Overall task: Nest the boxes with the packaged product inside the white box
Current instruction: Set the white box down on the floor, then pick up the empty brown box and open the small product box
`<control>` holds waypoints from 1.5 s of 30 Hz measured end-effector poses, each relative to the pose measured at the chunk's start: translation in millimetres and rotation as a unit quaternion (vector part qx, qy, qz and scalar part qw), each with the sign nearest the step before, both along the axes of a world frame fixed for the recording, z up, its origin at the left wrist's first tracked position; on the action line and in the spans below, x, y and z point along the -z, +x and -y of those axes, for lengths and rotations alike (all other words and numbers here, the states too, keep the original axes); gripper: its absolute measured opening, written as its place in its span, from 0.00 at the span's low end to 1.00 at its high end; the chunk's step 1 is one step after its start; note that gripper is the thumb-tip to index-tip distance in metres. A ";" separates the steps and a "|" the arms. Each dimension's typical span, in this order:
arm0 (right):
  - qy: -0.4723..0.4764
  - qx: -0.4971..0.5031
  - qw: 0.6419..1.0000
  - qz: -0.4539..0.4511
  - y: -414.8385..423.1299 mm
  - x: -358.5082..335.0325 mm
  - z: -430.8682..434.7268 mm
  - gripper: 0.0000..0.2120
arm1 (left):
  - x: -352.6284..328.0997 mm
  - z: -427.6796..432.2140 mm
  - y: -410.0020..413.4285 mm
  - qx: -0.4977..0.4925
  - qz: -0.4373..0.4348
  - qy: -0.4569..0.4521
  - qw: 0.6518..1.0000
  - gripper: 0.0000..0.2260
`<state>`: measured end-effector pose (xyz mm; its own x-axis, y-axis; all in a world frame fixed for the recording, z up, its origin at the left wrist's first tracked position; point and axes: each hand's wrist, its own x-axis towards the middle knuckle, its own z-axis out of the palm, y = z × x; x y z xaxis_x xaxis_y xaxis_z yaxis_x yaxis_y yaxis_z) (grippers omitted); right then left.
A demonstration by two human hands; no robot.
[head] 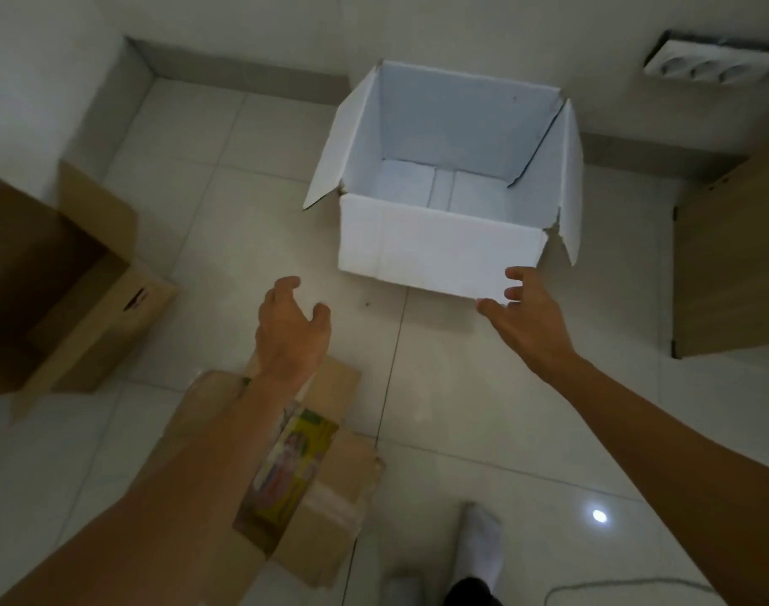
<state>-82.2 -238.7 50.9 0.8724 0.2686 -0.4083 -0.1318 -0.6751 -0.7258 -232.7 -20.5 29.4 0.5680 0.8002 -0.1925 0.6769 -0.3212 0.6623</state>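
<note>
An open white box (435, 249) stands on the tiled floor ahead, flaps up, nothing inside it. My right hand (527, 314) is open, fingers spread at the box's near right bottom corner, fingertips touching or almost touching it. My left hand (293, 330) hovers open above the floor, left of the box and apart from it. Below my left forearm lies a small brown cardboard box (330, 470) with a yellow packaged product (293, 465) inside. A larger open brown box (46, 290) sits at the left.
Walls with a grey skirting close the far side and left corner. A wooden cabinet (732, 264) stands at the right, a wall socket (706, 63) above it. My sock-clad foot (479, 544) and a thin cable (614, 586) are at the bottom.
</note>
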 end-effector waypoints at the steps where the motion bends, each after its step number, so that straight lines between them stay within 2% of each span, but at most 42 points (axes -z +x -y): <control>1: -0.004 -0.004 1.000 -0.006 -16.0 -0.2 -1.6 0.27 | -0.2 -0.9 -17.9 -0.001 -0.004 -0.006 1.000 0.21; 6: -0.021 -0.051 0.998 -0.022 -93.4 -1.3 -20.4 0.27 | 4.3 -15.7 -113.6 -0.024 -0.016 -0.044 0.999 0.21; 10: -0.045 -0.091 0.995 -0.008 -157.2 -9.6 -44.9 0.26 | 5.4 -28.2 -196.8 -0.101 0.001 -0.057 0.993 0.10; 15: -0.076 -0.133 0.988 0.020 -241.4 -12.4 -89.3 0.27 | 4.1 -60.7 -310.0 -0.158 -0.001 -0.099 0.982 0.08; 22: -0.032 -0.178 0.983 -0.003 -333.1 -5.4 -164.2 0.26 | -2.2 -127.2 -409.3 -0.228 -0.016 -0.104 0.968 0.11; 32: 0.002 -0.211 0.974 -0.081 -355.0 25.5 -278.6 0.21 | 22.8 -222.5 -435.6 -0.287 -0.030 -0.131 0.948 0.13; 37: 0.018 -0.207 0.972 -0.107 -336.2 43.1 -333.1 0.24 | 41.0 -274.0 -429.3 -0.356 -0.014 -0.134 0.925 0.20; 45: -0.006 -0.215 0.975 -0.051 -306.7 61.0 -434.3 0.27 | 72.9 -357.3 -388.0 -0.389 0.000 -0.157 0.908 0.34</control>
